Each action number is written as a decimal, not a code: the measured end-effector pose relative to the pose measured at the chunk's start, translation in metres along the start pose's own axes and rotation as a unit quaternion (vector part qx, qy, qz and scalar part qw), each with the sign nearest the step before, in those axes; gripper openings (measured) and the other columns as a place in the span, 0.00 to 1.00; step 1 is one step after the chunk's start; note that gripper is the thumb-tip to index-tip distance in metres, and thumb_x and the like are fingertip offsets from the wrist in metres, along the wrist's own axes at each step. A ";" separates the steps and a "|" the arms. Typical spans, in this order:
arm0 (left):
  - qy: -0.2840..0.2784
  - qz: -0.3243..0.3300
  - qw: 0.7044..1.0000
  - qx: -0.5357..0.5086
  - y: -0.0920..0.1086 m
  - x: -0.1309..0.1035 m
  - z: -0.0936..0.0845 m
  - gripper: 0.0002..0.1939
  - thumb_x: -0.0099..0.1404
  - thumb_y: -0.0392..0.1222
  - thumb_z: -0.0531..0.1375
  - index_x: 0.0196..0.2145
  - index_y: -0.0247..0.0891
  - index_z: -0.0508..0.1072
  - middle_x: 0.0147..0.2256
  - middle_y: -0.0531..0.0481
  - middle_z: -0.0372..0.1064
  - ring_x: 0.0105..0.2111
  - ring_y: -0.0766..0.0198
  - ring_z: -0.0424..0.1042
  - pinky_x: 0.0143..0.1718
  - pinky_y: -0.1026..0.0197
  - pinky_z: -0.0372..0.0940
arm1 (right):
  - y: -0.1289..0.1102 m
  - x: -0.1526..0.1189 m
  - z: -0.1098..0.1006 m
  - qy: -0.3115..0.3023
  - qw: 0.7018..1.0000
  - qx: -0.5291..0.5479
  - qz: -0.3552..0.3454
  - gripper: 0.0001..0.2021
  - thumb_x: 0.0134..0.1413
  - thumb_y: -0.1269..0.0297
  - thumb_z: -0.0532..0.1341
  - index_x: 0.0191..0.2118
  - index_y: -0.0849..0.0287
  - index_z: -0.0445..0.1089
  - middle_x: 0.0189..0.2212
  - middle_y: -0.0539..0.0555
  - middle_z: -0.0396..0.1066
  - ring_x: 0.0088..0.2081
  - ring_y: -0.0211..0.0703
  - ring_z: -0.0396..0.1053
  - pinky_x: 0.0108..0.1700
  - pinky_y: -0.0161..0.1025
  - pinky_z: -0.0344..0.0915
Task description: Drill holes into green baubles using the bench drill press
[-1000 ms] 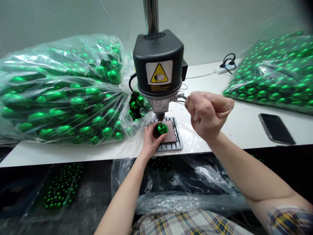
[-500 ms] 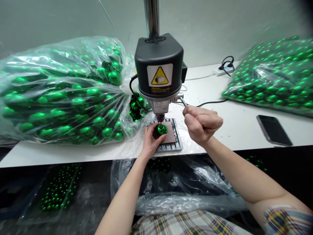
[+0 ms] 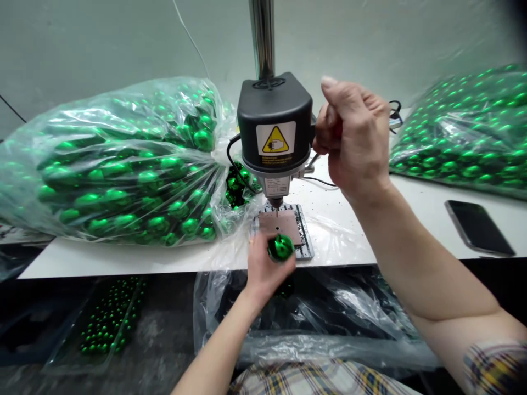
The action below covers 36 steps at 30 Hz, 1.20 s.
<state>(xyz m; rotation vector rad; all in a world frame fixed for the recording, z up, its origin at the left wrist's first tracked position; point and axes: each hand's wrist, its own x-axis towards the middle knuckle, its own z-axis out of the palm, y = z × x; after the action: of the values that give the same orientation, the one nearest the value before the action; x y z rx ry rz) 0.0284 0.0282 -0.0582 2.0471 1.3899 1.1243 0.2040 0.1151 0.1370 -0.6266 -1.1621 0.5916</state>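
Note:
A shiny green ball (image 3: pixel 281 248) is held in my left hand (image 3: pixel 263 260), fingers and thumb curved around its sides, in front of the drill press base plate (image 3: pixel 305 230). On the plate lies a brownish square board (image 3: pixel 280 224) with a small dark hole. Above the board hangs the thin drill bit (image 3: pixel 277 211), apart from the ball. My right hand (image 3: pixel 358 131) is raised beside the black drill press head (image 3: pixel 275 109), closed around the end of its feed lever (image 3: pixel 315 160); a bit of red shows between the fingers.
A large clear bag of green balls (image 3: pixel 135 181) fills the table's left; another bag (image 3: pixel 465 142) lies at the right. Near the right edge is a phone (image 3: pixel 480 227). An open plastic bag (image 3: pixel 329 318) hangs below the table edge, and a bin of balls (image 3: pixel 111 312) stands lower left.
My left hand has drawn the green ball from under the bit toward me, off the board. My right hand has risen with the lever, and the bit is clear of the ball.

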 end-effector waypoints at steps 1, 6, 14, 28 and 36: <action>-0.055 0.030 0.998 0.027 0.005 -0.012 -0.004 0.22 0.55 0.44 0.68 0.46 0.42 0.70 0.40 0.44 0.69 0.42 0.52 0.69 0.43 0.50 0.65 | 0.002 0.002 -0.001 -0.004 1.000 0.002 0.000 0.27 0.53 0.46 0.67 0.19 0.56 0.53 0.13 0.44 0.52 0.14 0.31 0.45 0.16 0.38 0.45; -0.142 0.116 0.981 0.057 0.002 -0.015 -0.028 0.26 0.59 0.54 0.67 0.52 0.45 0.70 0.42 0.43 0.71 0.44 0.48 0.69 0.45 0.47 0.66 | 0.006 -0.003 0.001 0.014 0.999 0.023 -0.023 0.27 0.54 0.48 0.67 0.18 0.56 0.52 0.13 0.45 0.49 0.14 0.31 0.46 0.16 0.37 0.42; -0.051 -0.008 0.955 0.291 -0.043 0.148 -0.064 0.14 0.63 0.27 0.53 0.42 0.33 0.75 0.45 0.31 0.69 0.57 0.37 0.61 0.55 0.39 0.60 | 0.004 -0.004 0.002 0.019 1.000 0.013 -0.015 0.26 0.54 0.49 0.66 0.19 0.56 0.52 0.13 0.45 0.49 0.14 0.31 0.47 0.17 0.37 0.43; -0.069 -0.014 0.914 0.400 -0.029 0.158 -0.074 0.19 0.58 0.33 0.64 0.48 0.27 0.71 0.49 0.29 0.64 0.51 0.37 0.67 0.50 0.45 0.64 | 0.002 -0.005 0.002 0.006 1.000 0.009 -0.019 0.27 0.56 0.45 0.65 0.19 0.56 0.52 0.14 0.44 0.52 0.15 0.30 0.46 0.16 0.36 0.44; 0.022 -0.050 0.997 -0.057 -0.018 0.073 -0.073 0.25 0.53 0.41 0.69 0.49 0.41 0.72 0.50 0.44 0.63 0.36 0.64 0.73 0.35 0.62 0.70 | -0.003 -0.007 0.007 0.029 0.999 0.025 0.005 0.27 0.56 0.48 0.66 0.18 0.56 0.53 0.14 0.44 0.52 0.15 0.30 0.45 0.15 0.36 0.42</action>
<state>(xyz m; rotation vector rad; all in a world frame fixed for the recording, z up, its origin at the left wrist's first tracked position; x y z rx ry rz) -0.0282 0.0951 0.0003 1.8639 1.3993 1.1835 0.1960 0.1092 0.1363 -0.6037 -1.0886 0.6053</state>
